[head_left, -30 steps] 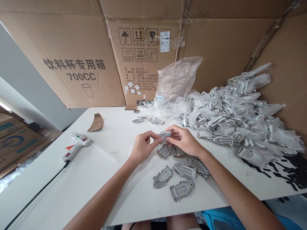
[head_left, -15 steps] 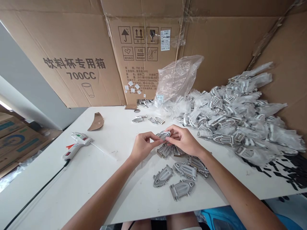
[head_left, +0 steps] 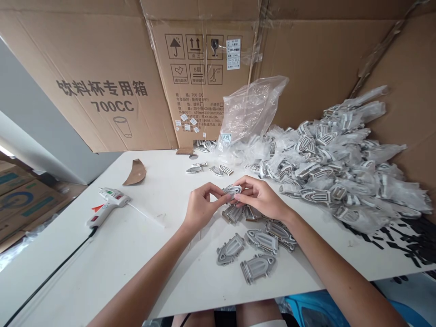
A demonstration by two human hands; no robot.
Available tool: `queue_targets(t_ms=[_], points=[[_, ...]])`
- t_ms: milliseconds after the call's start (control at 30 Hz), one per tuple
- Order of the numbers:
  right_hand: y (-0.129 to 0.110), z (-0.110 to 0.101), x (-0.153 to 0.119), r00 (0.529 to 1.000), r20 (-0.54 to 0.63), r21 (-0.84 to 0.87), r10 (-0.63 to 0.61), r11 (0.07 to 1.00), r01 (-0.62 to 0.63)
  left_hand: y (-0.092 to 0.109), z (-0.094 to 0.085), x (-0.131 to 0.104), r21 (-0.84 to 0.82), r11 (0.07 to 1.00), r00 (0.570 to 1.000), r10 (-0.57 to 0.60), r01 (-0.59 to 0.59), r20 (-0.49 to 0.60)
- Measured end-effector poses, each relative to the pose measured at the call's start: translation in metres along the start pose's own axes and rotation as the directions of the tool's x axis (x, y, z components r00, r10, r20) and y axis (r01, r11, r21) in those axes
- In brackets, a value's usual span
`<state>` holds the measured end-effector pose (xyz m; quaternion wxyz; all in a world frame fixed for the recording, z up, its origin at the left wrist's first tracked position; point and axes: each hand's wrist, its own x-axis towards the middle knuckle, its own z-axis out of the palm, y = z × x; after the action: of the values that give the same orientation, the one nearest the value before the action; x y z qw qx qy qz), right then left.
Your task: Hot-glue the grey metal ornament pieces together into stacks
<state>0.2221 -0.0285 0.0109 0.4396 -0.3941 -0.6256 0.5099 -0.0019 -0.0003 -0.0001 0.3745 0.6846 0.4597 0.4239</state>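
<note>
Between my two hands, a grey and white pointed-oval plastic piece (head_left: 232, 190) is held up just above the table. My left hand (head_left: 203, 204) pinches its left end with thumb and fingers. At its right end, my right hand (head_left: 259, 196) grips it the same way. Below the hands lies a small heap of matching grey pieces (head_left: 233, 213), partly hidden by my fingers. Nearer my body several more rest flat, among them one grey piece (head_left: 230, 249) at the left and another (head_left: 258, 268) close to the table's front edge.
A glue gun (head_left: 108, 206) with a black cable lies at left, near a torn cardboard scrap (head_left: 135, 172). Bagged pieces (head_left: 316, 163) form a large pile at right, beside black strips (head_left: 405, 240). Cardboard walls (head_left: 112, 54) stand behind the white table (head_left: 102, 277). A clear bag (head_left: 255, 104) leans there.
The view has shifted very slightly. Both hands keep the same pinch on the plastic piece, and nothing else has visibly moved.
</note>
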Motion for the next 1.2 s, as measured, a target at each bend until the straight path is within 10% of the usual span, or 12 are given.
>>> queue_targets(t_ms=[333,700,800,1000,1200], points=[[-0.005,-0.003,0.0,0.99,-0.045,-0.098,-0.131,0.987,0.126,0.006,0.0,0.0,-0.193,0.974,0.973,-0.077,0.12,0.218],[-0.017,-0.004,-0.003,0.855,0.203,-0.581,-0.477,0.644,0.497,0.014,-0.008,0.001,-0.315,0.903,0.919,-0.173,0.291,0.353],[-0.023,-0.022,-0.022,0.877,0.132,-0.65,-0.462,0.627,0.429,0.012,-0.009,0.003,-0.329,0.904,0.928,-0.155,0.271,0.338],[-0.001,-0.077,-0.108,0.864,-0.4,-0.669,-0.306,0.742,-0.047,0.005,-0.013,0.011,-0.541,0.769,0.94,-0.267,0.34,0.211],[0.036,-0.075,-0.188,0.8,-0.599,-0.52,-0.025,0.772,-0.365,-0.001,-0.014,0.013,-0.589,0.739,0.942,-0.298,0.329,0.152]])
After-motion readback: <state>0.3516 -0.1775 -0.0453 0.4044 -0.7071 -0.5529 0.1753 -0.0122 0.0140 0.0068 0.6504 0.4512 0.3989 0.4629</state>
